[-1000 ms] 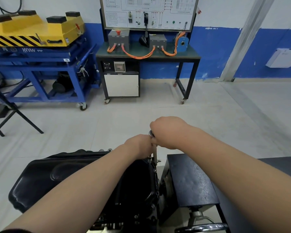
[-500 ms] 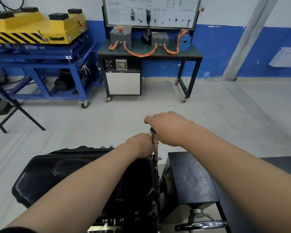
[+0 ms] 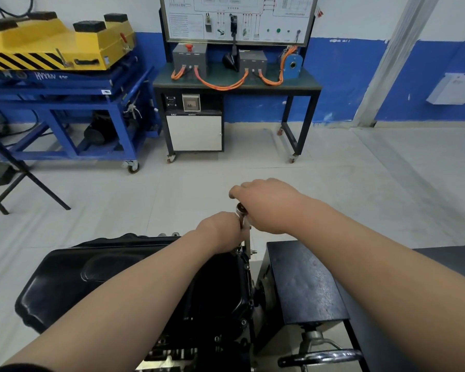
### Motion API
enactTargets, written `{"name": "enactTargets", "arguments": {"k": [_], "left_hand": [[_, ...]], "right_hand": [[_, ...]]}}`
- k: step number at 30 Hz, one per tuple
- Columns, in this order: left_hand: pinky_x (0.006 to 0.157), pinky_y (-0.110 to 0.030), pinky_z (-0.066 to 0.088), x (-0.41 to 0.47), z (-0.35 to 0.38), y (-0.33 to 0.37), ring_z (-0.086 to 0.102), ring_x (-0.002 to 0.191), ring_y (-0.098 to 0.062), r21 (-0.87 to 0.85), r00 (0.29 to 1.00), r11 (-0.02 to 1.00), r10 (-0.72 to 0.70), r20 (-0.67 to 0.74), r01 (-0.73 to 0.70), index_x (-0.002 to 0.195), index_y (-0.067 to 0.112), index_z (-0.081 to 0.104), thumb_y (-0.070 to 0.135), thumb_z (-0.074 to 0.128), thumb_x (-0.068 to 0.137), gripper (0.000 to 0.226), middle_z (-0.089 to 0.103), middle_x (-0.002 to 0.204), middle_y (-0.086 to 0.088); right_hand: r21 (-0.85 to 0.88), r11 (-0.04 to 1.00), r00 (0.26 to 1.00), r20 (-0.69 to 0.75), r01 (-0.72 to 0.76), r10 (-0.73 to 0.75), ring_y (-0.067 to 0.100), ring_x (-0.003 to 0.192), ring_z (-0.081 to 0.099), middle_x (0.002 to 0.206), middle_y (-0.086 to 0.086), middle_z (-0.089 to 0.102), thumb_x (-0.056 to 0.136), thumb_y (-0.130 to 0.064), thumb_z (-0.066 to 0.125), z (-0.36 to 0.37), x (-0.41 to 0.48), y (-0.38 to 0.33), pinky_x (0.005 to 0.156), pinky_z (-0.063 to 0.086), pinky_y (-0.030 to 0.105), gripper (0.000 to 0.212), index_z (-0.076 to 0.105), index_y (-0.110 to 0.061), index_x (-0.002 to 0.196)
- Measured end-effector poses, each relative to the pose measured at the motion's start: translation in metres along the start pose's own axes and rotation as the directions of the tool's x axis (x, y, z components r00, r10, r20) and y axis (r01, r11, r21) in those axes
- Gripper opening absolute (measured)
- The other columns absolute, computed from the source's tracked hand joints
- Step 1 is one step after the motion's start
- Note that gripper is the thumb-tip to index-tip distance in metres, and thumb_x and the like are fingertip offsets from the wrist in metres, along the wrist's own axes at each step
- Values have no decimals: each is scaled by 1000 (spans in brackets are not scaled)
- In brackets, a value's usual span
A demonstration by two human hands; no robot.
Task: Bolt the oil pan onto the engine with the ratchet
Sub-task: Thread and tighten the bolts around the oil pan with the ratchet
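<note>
The black oil pan (image 3: 75, 277) lies on top of the engine (image 3: 218, 318) below me, its flange along the far edge. A chrome ratchet (image 3: 242, 212) stands over the pan's far right corner, its extension running down to the flange. My left hand (image 3: 222, 230) curls around the lower part of the tool, near the socket. My right hand (image 3: 266, 205) grips the ratchet's handle from the right, and the round head shows between the two hands. The bolt under the socket is hidden.
The engine stand's black box (image 3: 301, 280) and chrome crank handle (image 3: 320, 357) sit to the right. Across the floor stand a training bench with orange cables (image 3: 236, 81), a blue cart carrying a yellow machine (image 3: 65, 84), and a folding stand (image 3: 16, 178) at left.
My right hand has swung the ratchet handle away from me and a little leftward. My left hand stays on the tool. The view has tilted up slightly.
</note>
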State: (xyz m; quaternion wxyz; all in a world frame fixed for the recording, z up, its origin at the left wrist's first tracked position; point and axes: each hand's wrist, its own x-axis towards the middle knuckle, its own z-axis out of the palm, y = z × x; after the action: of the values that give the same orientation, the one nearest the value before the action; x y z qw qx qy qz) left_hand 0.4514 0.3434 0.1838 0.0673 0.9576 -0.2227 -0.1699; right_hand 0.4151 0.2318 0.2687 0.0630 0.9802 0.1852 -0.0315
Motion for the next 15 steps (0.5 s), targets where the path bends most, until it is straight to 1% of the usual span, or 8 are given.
{"name": "enactTargets", "arguments": {"k": [2, 4, 5, 6, 8, 10, 13, 15], "left_hand": [[68, -33, 39, -1, 5, 1, 59, 89, -31, 99, 996, 994, 48, -72, -41, 90, 10, 53, 34, 29, 96, 34, 64, 97, -12], [66, -31, 39, 0, 6, 1, 57, 82, -29, 45, 995, 998, 41, -87, -37, 79, 13, 48, 38, 26, 97, 38, 62, 85, -10], [66, -31, 40, -1, 5, 2, 57, 81, -27, -20, 996, 1000, 15, -88, -16, 79, 14, 51, 43, 27, 96, 41, 60, 79, -6], [68, -31, 43, -3, 5, 1, 58, 83, -27, -98, 995, 995, 7, -104, -17, 84, 15, 57, 46, 31, 95, 41, 60, 79, -5], [72, -29, 44, -5, 3, -2, 60, 89, -27, -336, 992, 942, -44, -120, 1, 95, 19, 64, 35, 43, 91, 27, 66, 91, -5], [68, -27, 41, -8, -3, -1, 58, 82, -25, -348, 991, 938, -57, -122, 11, 84, 22, 63, 27, 45, 88, 19, 67, 93, -5], [64, -29, 37, -6, -3, 3, 48, 72, -24, -105, 994, 994, -17, -106, 6, 73, 19, 46, 33, 34, 94, 28, 65, 91, -8], [64, -30, 37, -4, 0, 5, 48, 73, -24, -77, 994, 997, -15, -107, 6, 76, 17, 44, 34, 32, 95, 28, 64, 92, -9]], "right_hand": [[-14, 1000, 1000, 3, 23, -23, 26, 101, 56, 114, 3, 56, 86, -12, 51, 0, 0, 7, 78, 47, 39, 35, 49, -16, 122], [-5, 999, 999, -26, -32, 32, 27, 90, 58, 105, 5, 58, 89, -21, 51, 1, 2, 9, 65, 43, 33, 19, 55, -13, 106], [1, 996, 995, -43, -85, 85, 28, 81, 57, 96, 7, 60, 89, -29, 50, 1, 2, 9, 59, 38, 31, 16, 56, -14, 91], [4, 989, 988, -42, -147, 147, 28, 73, 54, 86, 7, 60, 88, -37, 50, 1, 2, 8, 53, 33, 28, 26, 53, -15, 76], [42, 968, 968, -20, -248, 249, 26, 65, 48, 69, 2, 49, 86, -51, 50, 4, 0, 3, 47, 25, 26, 42, 42, -19, 59], [40, 971, 972, -9, -235, 236, 26, 68, 49, 71, 2, 49, 87, -50, 49, 5, -1, -1, 48, 26, 27, 38, 44, -19, 64], [14, 999, 999, 6, -32, 32, 26, 89, 55, 101, 4, 57, 90, -28, 49, 1, -2, 2, 64, 38, 31, 15, 55, -16, 99], [16, 998, 998, 39, 58, -59, 23, 98, 54, 107, 1, 54, 87, -17, 52, -2, -3, 8, 75, 42, 34, 22, 55, -20, 109]]}}
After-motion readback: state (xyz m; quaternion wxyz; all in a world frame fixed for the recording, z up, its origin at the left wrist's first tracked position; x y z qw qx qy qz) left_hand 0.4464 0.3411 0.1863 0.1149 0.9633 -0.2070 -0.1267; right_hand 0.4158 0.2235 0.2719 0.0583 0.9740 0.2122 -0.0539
